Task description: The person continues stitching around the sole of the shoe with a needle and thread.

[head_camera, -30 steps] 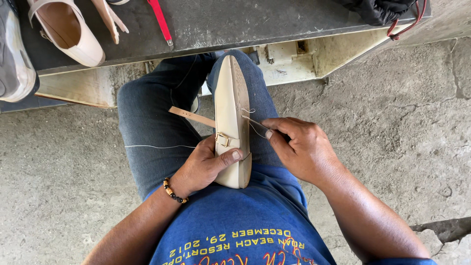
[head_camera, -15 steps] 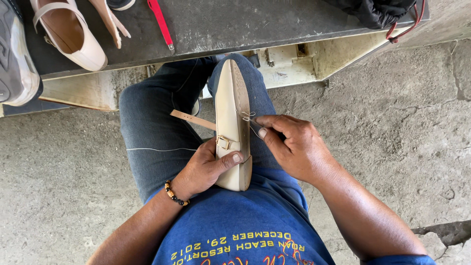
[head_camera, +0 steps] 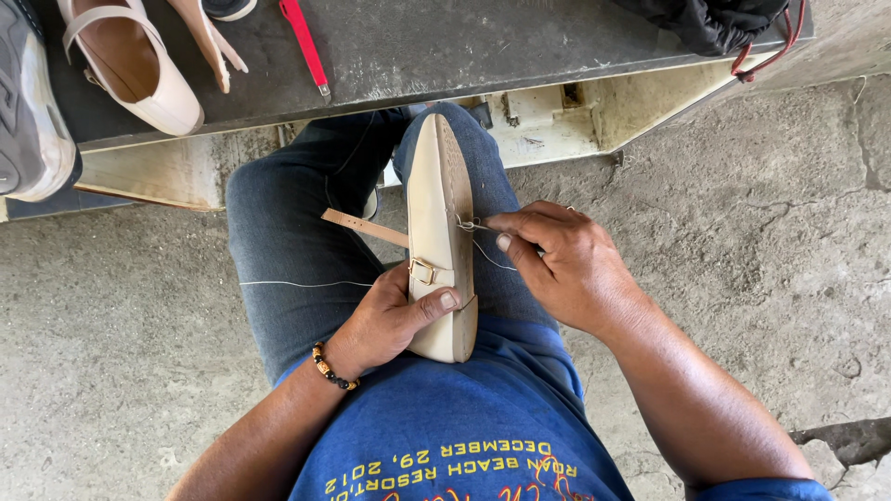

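Floor: rough grey concrete all around me, cracked at the lower right; I sit with jeans-clad knees point(head_camera: 306, 232) drawn up under a dark surface point(head_camera: 445, 46).

Surface: it carries a cream shoe point(head_camera: 130, 70) with a strap at upper left, a grey shoe point(head_camera: 28, 111) at the left edge, a red tool point(head_camera: 304, 42) and a black bag point(head_camera: 715, 19) at upper right.

Shoe in work: a cream flat point(head_camera: 441, 232) stands on edge on my lap, toe pointing away, sole turned to my right, with a buckle point(head_camera: 422, 271) and a loose strap point(head_camera: 364, 227) sticking out to my left.

Left hand: my left hand point(head_camera: 390, 315) is clenched around the heel end, thumb pressed across the upper just below the buckle, steadying the flat against my thigh.

Right hand: my right hand point(head_camera: 557, 260) pinches a small metal needle or awl point(head_camera: 471, 224) at the sole edge; fingertips closed on it, touching the sole rim.

Thread: a pale thread point(head_camera: 306, 283) runs across my left thigh, and a short length hangs from the stitch point toward my right palm.

Change: compared with a second ago, my right hand has slid slightly toward the toe and the tool tip now sits right at the sole rim; the left grip has hardly moved.

Reading: I judge a stitch is being set at the sole edge.
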